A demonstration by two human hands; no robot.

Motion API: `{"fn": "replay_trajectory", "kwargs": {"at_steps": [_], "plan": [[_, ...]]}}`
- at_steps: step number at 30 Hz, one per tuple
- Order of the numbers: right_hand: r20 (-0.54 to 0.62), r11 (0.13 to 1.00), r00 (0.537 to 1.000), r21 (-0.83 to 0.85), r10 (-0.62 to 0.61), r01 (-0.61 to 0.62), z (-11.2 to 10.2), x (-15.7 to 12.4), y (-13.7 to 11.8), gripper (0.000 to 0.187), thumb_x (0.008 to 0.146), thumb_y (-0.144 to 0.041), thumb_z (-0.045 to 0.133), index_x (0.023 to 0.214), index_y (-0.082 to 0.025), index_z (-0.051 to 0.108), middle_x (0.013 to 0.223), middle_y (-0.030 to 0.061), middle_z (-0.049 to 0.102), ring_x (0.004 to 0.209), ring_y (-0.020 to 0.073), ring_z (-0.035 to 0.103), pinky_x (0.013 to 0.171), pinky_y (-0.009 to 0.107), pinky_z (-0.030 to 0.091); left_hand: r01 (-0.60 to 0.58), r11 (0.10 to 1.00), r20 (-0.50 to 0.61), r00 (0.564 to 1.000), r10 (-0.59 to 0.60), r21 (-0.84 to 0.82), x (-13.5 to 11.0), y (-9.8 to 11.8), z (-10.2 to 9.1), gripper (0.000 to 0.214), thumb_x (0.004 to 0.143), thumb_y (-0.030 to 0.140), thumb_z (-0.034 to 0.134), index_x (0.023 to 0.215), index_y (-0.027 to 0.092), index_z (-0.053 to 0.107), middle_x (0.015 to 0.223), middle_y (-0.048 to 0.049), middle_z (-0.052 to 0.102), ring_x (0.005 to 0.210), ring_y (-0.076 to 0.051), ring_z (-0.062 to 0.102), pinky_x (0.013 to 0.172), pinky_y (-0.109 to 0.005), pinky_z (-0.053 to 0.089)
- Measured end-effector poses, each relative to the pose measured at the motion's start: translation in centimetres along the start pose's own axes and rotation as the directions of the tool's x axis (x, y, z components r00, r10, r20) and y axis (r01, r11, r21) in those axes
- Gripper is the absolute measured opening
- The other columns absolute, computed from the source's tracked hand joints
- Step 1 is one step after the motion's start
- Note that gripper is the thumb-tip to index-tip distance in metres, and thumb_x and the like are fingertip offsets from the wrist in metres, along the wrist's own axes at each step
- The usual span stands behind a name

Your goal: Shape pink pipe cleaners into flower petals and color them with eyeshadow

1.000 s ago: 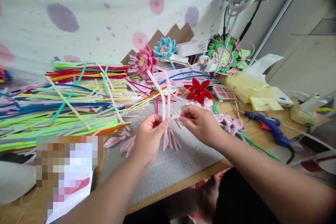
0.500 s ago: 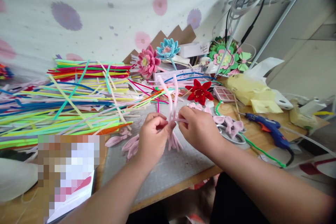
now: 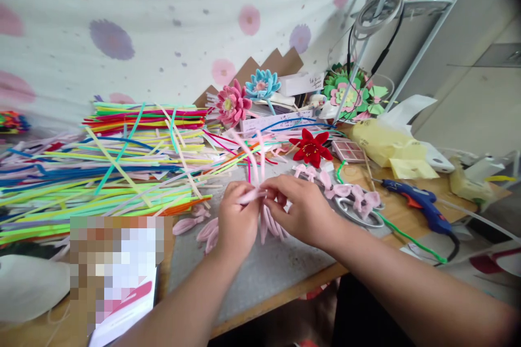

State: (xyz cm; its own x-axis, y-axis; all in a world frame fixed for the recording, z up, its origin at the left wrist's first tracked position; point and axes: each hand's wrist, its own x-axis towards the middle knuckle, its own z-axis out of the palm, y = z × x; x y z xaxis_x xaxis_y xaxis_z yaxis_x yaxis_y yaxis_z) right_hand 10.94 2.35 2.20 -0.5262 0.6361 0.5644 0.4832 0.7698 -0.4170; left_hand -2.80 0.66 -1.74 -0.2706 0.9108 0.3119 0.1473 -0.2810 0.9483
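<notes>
A bundle of pale pink pipe cleaners [image 3: 261, 165] stands between my hands, two long ends rising above and several hanging below. My left hand [image 3: 239, 217] is closed around the bundle, and a pink stem lies across its thumb. With fingertips bent together, my right hand [image 3: 297, 206] pinches at the end of that crosswise stem. Under the hands is a grey cutting mat [image 3: 244, 293]. Pink petal loops [image 3: 208, 232] lie left of my left hand, and a string of pink pieces [image 3: 342, 190] lies beyond my right hand.
Heaps of coloured pipe cleaners [image 3: 122, 168] fill the left side. A phone [image 3: 126, 303] lies front left. A red flower [image 3: 311, 147] stands behind my hands. On the right are a blue glue gun [image 3: 419, 203], scissors [image 3: 360, 212] and a yellow tissue pack [image 3: 378, 143].
My right hand has loosened from a fist-like grip into a fingertip pinch. The pink stem it pulled rightward now lies across my left thumb. The bundle has shifted slightly left and down.
</notes>
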Motion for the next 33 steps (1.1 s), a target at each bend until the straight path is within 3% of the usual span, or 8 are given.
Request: {"fn": "replay_trajectory", "kwargs": {"at_steps": [2,6,10,12,15,20,28,33], "plan": [[-0.070,0.992,0.997,0.119,-0.033,0.041,0.2,0.0,0.3,0.014,0.080,-0.013,0.054,0.092,-0.016,0.061,0.078,0.0032,0.063,0.067,0.0123,0.057,0.064,0.023,0.044,0.002,1.000,0.005,1.000,-0.001,-0.031,0.0,0.0,0.1,0.004,0.076,0.023,0.060,0.073,0.020,0.060,0.079,-0.0014,0.055,0.076,-0.018,0.052,0.069,-0.027,0.041],[-0.104,0.980,0.992,0.177,-0.074,0.092,0.4,0.0,0.9,0.012,0.083,-0.013,0.053,0.085,-0.017,0.063,0.078,0.0045,0.062,0.074,0.0150,0.057,0.068,0.027,0.046,-0.041,0.999,0.032,0.999,0.040,0.020,-0.1,0.3,0.2,0.010,0.075,0.019,0.059,0.065,0.020,0.058,0.074,0.0000,0.053,0.073,-0.016,0.051,0.067,-0.025,0.039],[-0.099,0.958,0.994,0.277,-0.050,0.075,0.5,0.0,1.6,0.014,0.079,-0.011,0.055,0.088,-0.019,0.062,0.085,0.0047,0.059,0.079,0.0151,0.056,0.067,0.027,0.047,0.090,0.990,0.086,0.993,-0.081,-0.105,-0.2,0.3,0.3,0.008,0.075,0.019,0.058,0.067,0.020,0.057,0.060,0.0047,0.049,0.056,-0.011,0.044,0.052,-0.022,0.033],[-0.075,0.947,0.996,0.315,-0.044,0.066,0.7,-0.1,2.0,0.014,0.079,-0.014,0.057,0.090,-0.020,0.062,0.090,0.0058,0.060,0.084,0.0161,0.057,0.066,0.027,0.049,0.120,0.980,0.095,0.990,-0.105,-0.160,-0.3,0.2,0.5,0.006,0.073,0.019,0.059,0.068,0.019,0.058,0.060,0.0052,0.050,0.055,-0.011,0.045,0.052,-0.021,0.033],[-0.080,0.944,0.992,0.310,-0.093,0.114,0.8,-0.3,2.7,0.009,0.081,-0.019,0.058,0.089,-0.021,0.062,0.089,0.0056,0.064,0.085,0.0173,0.059,0.073,0.031,0.049,0.128,0.974,0.109,0.988,-0.109,-0.187,-0.2,0.1,0.6,0.003,0.071,0.019,0.061,0.070,0.017,0.060,0.065,0.0035,0.056,0.062,-0.012,0.049,0.058,-0.022,0.037],[-0.097,0.960,0.986,0.233,-0.138,0.157,0.7,-0.5,3.2,0.008,0.084,-0.014,0.052,0.085,-0.020,0.058,0.087,0.0053,0.064,0.084,0.0165,0.059,0.078,0.033,0.047,0.184,0.951,0.130,0.979,-0.156,-0.247,-0.1,0.3,0.7,0.008,0.067,0.018,0.067,0.063,0.016,0.060,0.058,0.0048,0.052,0.057,-0.010,0.045,0.052,-0.020,0.033],[-0.202,0.940,0.977,0.342,0.074,0.000,0.3,-0.6,2.6,0.003,0.078,-0.017,0.059,0.075,-0.018,0.058,0.103,0.0086,0.043,0.098,0.0189,0.048,0.074,0.031,0.048,0.349,0.770,0.161,0.936,-0.312,-0.534,0.2,0.6,0.9,0.012,0.064,0.018,0.073,0.069,0.016,0.062,0.060,0.0041,0.058,0.057,-0.008,0.052,0.059,-0.021,0.041],[-0.134,0.898,0.978,0.430,0.162,-0.090,0.7,-0.4,2.5,0.006,0.075,-0.014,0.059,0.071,-0.018,0.059,0.099,0.0075,0.050,0.097,0.0186,0.050,0.079,0.032,0.047,0.357,0.721,0.169,0.932,-0.321,-0.595,0.3,0.6,0.7,0.011,0.065,0.019,0.074,0.066,0.015,0.063,0.057,0.0043,0.058,0.053,-0.007,0.051,0.055,-0.019,0.040]]}}
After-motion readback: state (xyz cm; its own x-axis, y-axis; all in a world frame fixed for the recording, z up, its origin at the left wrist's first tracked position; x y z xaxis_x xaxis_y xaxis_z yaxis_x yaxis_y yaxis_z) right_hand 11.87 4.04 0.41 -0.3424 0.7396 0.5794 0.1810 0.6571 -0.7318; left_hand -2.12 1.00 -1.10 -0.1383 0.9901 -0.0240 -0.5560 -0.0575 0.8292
